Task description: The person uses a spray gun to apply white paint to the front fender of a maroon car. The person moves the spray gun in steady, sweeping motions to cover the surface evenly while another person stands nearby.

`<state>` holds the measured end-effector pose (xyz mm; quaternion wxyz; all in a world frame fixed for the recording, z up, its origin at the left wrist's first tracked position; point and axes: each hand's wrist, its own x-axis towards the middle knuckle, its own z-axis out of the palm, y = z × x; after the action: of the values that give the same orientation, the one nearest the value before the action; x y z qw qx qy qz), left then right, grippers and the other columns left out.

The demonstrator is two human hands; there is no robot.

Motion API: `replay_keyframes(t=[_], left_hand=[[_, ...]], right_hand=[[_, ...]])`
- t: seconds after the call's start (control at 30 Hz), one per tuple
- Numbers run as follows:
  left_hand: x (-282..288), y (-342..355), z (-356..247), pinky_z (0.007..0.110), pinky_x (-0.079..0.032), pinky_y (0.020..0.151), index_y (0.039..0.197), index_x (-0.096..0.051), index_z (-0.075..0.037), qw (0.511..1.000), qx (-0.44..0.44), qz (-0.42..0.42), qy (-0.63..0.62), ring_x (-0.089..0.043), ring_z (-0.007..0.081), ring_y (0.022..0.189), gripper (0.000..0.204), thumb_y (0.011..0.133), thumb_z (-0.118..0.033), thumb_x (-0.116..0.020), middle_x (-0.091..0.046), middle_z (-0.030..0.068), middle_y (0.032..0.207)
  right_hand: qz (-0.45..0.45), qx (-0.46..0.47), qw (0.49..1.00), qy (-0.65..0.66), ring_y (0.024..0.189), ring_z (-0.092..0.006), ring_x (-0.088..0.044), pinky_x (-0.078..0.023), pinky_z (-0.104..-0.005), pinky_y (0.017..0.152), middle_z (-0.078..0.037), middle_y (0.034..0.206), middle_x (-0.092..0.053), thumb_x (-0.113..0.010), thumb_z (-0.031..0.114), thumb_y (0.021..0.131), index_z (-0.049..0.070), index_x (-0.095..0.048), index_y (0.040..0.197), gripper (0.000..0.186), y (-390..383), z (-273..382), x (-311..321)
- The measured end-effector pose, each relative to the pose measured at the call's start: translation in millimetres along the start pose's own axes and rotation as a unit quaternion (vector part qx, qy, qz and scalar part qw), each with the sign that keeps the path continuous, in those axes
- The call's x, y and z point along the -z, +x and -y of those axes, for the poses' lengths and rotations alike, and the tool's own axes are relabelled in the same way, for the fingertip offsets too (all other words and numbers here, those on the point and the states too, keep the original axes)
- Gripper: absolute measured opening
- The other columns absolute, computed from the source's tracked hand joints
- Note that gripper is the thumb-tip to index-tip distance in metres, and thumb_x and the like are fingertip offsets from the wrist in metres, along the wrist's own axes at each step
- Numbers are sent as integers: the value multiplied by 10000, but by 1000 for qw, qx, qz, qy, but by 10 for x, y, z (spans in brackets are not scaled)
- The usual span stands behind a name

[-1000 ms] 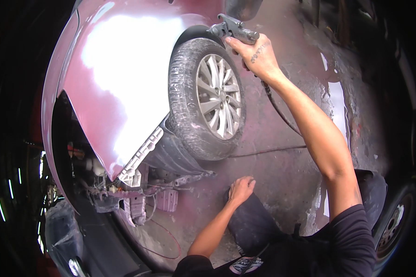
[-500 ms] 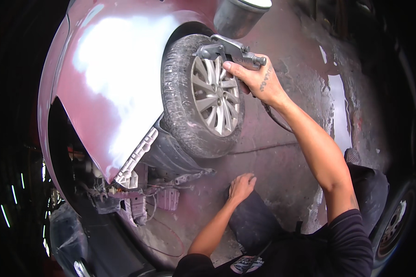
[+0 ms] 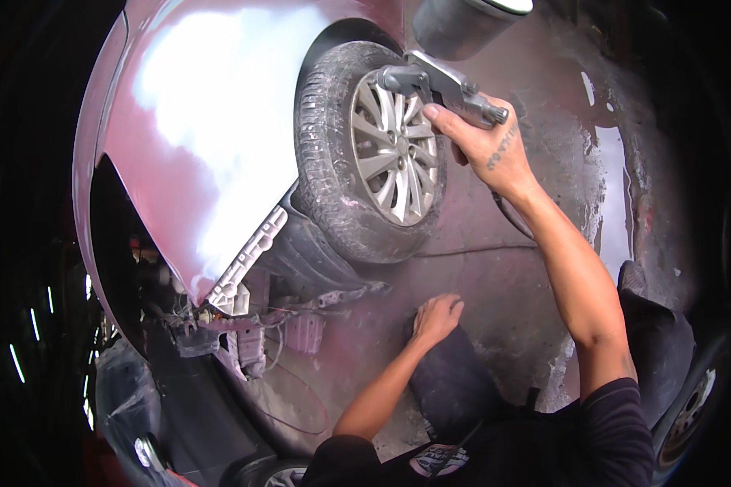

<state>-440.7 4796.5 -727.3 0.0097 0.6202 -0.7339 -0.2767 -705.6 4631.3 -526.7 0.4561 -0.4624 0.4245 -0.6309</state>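
My right hand (image 3: 495, 150) is wrapped round the grip of a grey metal spray gun (image 3: 451, 89), with the thumb along its side. A dark cup (image 3: 463, 28) with a pale lid sits on top of the gun. The gun's nozzle points left, in front of the upper part of a car wheel (image 3: 394, 154), apart from the fender. That fender (image 3: 219, 122) is dull red with a broad white patch. My left hand (image 3: 437, 318) rests on my bent knee, fingers loosely bent, with nothing in it. Its fingertips are partly hidden.
A dark hose (image 3: 512, 215) hangs below the gun. At the car's front, bare brackets and wires (image 3: 235, 341) stick out below the fender's edge. A black panel (image 3: 199, 398) lies at lower left. Wet streaks (image 3: 613, 195) mark the concrete floor, and another wheel (image 3: 690, 414) stands at lower right.
The spray gun in my right hand has moved right relative to the wheel and fender. The whole view has shifted slightly. My left hand stays on the knee.
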Motion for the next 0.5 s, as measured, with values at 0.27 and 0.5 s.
replay_keyframes(t=[0.27, 0.5], left_hand=[[-11, 58, -37, 518, -531, 946, 1178, -738, -54, 1000, 4, 18, 2, -680, 420, 1097, 315, 985, -284, -640, -740, 174, 1165], [-33, 58, 26, 522, -524, 967, 1194, -734, -59, 1000, -4, 5, -3, -673, 419, 1121, 334, 990, -301, -631, -738, 176, 1181]], right_hand=[[87, 19, 996, -15, 756, -79, -610, -501, -296, 703, 5, 822, -721, -818, 345, 898, 31, -791, 1115, 382, -71, 171, 244], [-26, 113, 990, -79, 680, -149, -631, -515, -346, 680, -63, 758, -729, -773, 327, 920, -25, -776, 1012, 363, 590, 337, 114]])
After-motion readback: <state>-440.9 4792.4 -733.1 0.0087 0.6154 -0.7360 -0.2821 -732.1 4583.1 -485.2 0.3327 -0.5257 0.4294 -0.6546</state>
